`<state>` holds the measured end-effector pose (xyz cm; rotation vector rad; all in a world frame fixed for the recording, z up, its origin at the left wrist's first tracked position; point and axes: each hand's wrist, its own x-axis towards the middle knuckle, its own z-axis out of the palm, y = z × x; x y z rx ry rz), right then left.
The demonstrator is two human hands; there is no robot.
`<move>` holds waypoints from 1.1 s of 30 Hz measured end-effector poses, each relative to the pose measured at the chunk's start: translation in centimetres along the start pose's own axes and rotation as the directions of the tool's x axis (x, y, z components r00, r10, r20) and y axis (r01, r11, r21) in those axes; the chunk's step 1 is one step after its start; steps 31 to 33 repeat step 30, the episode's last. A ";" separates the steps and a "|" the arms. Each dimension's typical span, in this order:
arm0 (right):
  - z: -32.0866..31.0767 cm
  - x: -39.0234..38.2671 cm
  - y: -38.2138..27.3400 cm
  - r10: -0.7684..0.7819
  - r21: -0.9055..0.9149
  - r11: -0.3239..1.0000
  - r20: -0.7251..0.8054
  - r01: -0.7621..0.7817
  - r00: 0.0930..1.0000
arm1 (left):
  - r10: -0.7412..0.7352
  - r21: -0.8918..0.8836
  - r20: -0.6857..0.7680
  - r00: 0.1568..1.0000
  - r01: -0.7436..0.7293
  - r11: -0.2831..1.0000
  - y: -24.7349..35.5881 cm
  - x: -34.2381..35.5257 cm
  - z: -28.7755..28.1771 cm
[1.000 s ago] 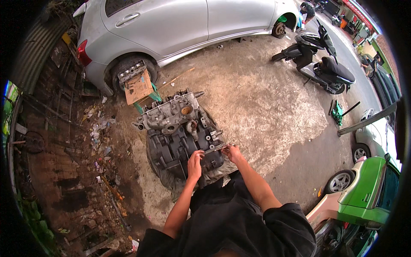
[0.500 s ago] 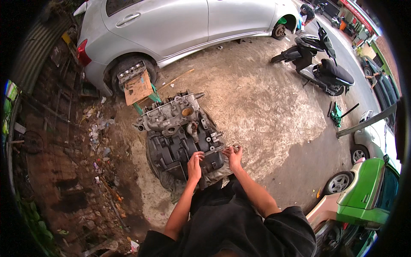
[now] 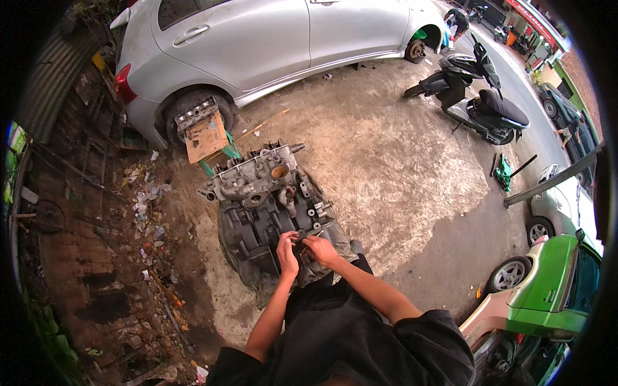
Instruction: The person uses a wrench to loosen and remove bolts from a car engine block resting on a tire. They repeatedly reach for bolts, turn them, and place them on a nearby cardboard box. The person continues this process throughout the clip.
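A dark engine block (image 3: 248,230) lies on a cloth or sheet right in front of me, with a grey metal cylinder head (image 3: 244,182) on its far side. Over the block's near edge, my left hand (image 3: 287,255) has its fingers bent inward and pressed together. My right hand (image 3: 322,251) is right beside it, fingers closed in a pinch near the left fingertips. Whatever is between the fingers is too small to make out. Small round fittings (image 3: 315,213) sit on the block just beyond the hands.
Behind the engine, a green stand topped with cardboard (image 3: 206,137) bears another metal engine part (image 3: 196,113). A silver car (image 3: 257,42) is parked beyond. A scooter (image 3: 483,103) and a green jack (image 3: 504,172) stand to the right. Litter (image 3: 145,202) lines the left ground.
My right hand has moved left from the block's right corner to meet my left hand. The left hand has shifted slightly left, its fingers more bent.
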<state>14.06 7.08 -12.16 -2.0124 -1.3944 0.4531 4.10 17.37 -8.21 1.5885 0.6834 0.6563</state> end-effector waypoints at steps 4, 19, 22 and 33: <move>1.9 1.5 0.1 0.024 -0.131 0.991 0.049 -0.017 0.999 | 0.015 0.013 -0.006 1.000 -0.015 1.000 0.0 0.1 0.0; 1.4 -1.2 0.7 -0.022 -0.076 0.997 -0.044 0.018 0.999 | -0.018 0.011 -0.006 1.000 0.018 1.000 -0.1 0.1 0.0; -0.7 -1.2 1.5 0.157 0.159 0.978 -0.135 -0.135 0.978 | -0.021 0.034 0.004 1.000 0.021 0.999 -0.1 0.1 0.1; -3.2 -2.1 7.4 0.836 0.700 0.409 -0.030 -0.585 0.548 | -0.043 0.076 0.067 0.997 0.038 0.996 -0.6 0.2 0.0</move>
